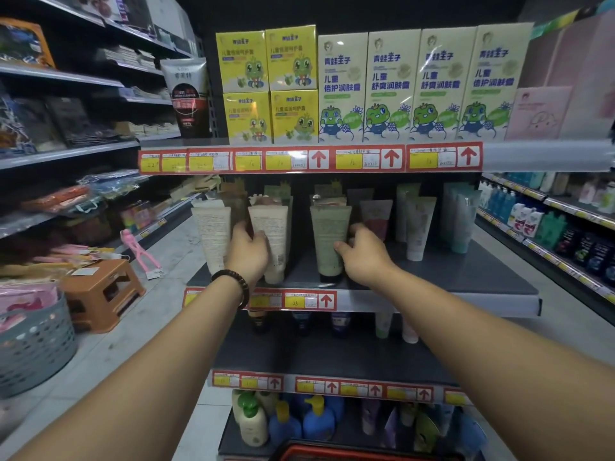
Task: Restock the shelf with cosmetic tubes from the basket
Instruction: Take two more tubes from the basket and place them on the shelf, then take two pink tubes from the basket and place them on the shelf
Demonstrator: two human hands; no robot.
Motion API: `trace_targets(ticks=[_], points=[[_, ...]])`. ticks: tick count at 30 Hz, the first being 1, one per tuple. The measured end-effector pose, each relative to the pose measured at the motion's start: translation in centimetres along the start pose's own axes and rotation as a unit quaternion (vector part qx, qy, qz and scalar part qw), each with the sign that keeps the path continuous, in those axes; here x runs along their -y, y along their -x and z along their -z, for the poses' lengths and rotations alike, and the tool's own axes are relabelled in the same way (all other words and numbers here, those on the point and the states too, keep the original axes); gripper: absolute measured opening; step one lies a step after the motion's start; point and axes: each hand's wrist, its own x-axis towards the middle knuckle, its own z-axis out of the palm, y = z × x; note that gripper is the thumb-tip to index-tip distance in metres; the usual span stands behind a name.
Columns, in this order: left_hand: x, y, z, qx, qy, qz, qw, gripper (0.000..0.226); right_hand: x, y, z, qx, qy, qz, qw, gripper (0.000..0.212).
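Observation:
On the dark middle shelf [466,274] several cosmetic tubes stand cap-down. My left hand [248,252], with a bead bracelet on the wrist, grips the lower part of a cream tube [271,227]; another cream tube [211,234] stands just left of it. My right hand [361,252] holds the right side of a pale green tube [329,234], thumb on its front. More tubes stand behind and to the right, among them a pink one [376,216] and a teal one [462,217]. The red rim of the basket [349,452] shows at the bottom edge.
Yellow and cream boxed products [366,88] fill the shelf above. Pump bottles [286,420] stand on the lowest shelf. A grey perforated bin [33,347] and a brown plastic stool [100,291] sit on the floor at left. Side aisles hold other goods.

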Motion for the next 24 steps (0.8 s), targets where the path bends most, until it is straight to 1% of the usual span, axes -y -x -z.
trace_targets(ticks=[3, 5, 7, 8, 9, 11, 12, 14, 17, 20, 24], points=[[0.0, 2.6, -0.4, -0.025, -0.017, 0.013, 0.999, 0.063, -0.1, 1.7, 0.5, -0.024, -0.009, -0.009, 1.0, 0.055], [-0.2, 5.2, -0.7, -0.051, -0.024, 0.02, 0.998, 0.066, -0.3, 3.5, 0.8, -0.054, -0.014, 0.009, 0.998, 0.057], [0.0, 8.4, -0.9, -0.077, -0.024, 0.009, 0.997, 0.056, -0.9, 5.7, 1.2, -0.081, -0.011, 0.036, 0.996, 0.044], [0.2, 10.0, -1.0, -0.077, -0.018, -0.002, 0.997, 0.045, -1.4, 7.0, 1.4, -0.084, -0.019, 0.044, 0.995, 0.034], [0.7, 11.5, -1.2, -0.06, -0.012, -0.005, 0.998, 0.033, -1.9, 8.5, 1.6, -0.078, -0.03, 0.047, 0.995, 0.024], [2.1, 14.7, -1.4, 0.023, -0.01, 0.003, 1.0, 0.013, -3.5, 11.3, 1.6, -0.05, -0.037, 0.049, 0.997, 0.01], [3.1, 16.4, -1.5, 0.081, -0.022, 0.009, 0.996, 0.008, -4.8, 12.6, 1.5, -0.027, -0.037, 0.044, 0.998, 0.009], [5.5, 19.3, -1.8, 0.192, -0.071, 0.004, 0.979, 0.004, -7.9, 15.2, 0.7, 0.044, -0.033, 0.02, 0.998, 0.009], [10.2, 22.9, -2.7, 0.315, -0.148, 0.016, 0.937, 0.006, -13.4, 19.0, -1.0, 0.158, -0.026, -0.037, 0.986, 0.01], [15.8, 25.3, -4.1, 0.389, -0.245, 0.035, 0.887, 0.008, -19.3, 22.1, -3.0, 0.233, 0.036, -0.074, 0.969, 0.01], [22.1, 27.8, -5.7, 0.478, -0.289, 0.105, 0.823, 0.014, -27.1, 24.8, -5.5, 0.327, 0.107, -0.135, 0.929, 0.007]])
